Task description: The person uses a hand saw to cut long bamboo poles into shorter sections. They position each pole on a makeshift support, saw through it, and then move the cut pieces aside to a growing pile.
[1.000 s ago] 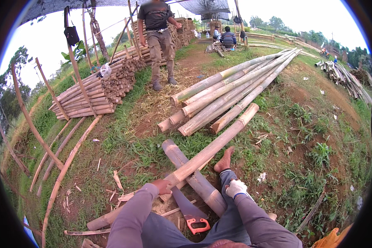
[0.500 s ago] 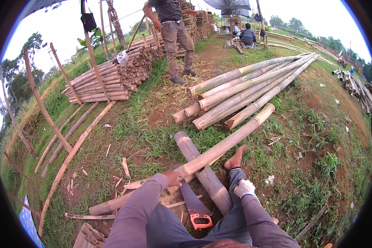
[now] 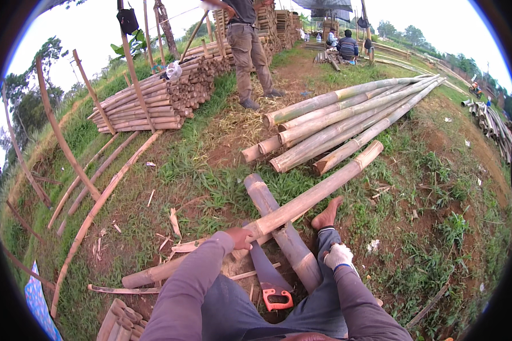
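Bamboo pole, long, stiff and likely heavy, lies propped across a thicker bamboo log on the grass. Left hand clasps its near stretch, a sound hold; gloved right hand rests on the knee, holding nothing.

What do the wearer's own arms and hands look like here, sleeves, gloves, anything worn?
Both forearms are in long mauve-grey sleeves of soft, slightly creased fabric reaching to the wrists. The left hand is bare, with no glove. The right hand wears a white knit work glove, and a narrow blue cuff band shows at that wrist. No watch, straps or markings are visible on either arm.
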Available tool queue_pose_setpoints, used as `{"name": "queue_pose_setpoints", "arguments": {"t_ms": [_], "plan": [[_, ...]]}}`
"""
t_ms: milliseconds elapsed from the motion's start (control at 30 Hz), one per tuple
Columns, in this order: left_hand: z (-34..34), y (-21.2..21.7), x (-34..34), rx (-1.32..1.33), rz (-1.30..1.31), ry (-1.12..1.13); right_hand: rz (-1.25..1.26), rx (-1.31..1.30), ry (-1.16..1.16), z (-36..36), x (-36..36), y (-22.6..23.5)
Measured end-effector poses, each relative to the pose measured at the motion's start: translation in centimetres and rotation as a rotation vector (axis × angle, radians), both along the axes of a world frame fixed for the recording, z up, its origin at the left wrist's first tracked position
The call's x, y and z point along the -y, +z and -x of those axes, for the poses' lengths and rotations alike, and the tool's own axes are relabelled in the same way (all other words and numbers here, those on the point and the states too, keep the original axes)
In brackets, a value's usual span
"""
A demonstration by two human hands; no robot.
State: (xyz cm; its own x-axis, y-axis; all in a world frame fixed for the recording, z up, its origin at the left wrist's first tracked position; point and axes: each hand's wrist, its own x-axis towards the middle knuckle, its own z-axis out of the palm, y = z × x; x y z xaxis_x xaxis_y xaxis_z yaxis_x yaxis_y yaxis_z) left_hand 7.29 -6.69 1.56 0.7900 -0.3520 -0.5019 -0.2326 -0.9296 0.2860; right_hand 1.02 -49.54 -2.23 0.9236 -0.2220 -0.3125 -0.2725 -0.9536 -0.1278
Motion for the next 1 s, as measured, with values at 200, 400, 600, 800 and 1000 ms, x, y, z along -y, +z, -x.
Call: {"name": "queue_pose_setpoints", "arguments": {"t_ms": [200, 400, 600, 800, 1000], "plan": [[0.2, 0.0, -0.1, 0.017, 0.017, 0.016, 0.004, 0.005, 0.005, 0.0, 0.3, -0.6], [0.0, 1.4, 0.4, 0.030, 0.015, 0.043, 0.056, 0.190, 0.056, -0.6, 1.4, -3.4], [1.1, 6.0, -4.0, 0.298, 0.368, 0.221, 0.031, 0.207, 0.080, -0.7, 0.0, -3.2], [10.2, 4.1, -7.7, 0.065, 0.983, 0.632, 0.008, 0.324, 0.161, -0.8, 2.4, -7.6], [25.3, -11.7, -8.6, 0.009, 1.077, 1.064, -0.112, 0.725, 0.645, 1.9, -2.3, -3.6]]}}
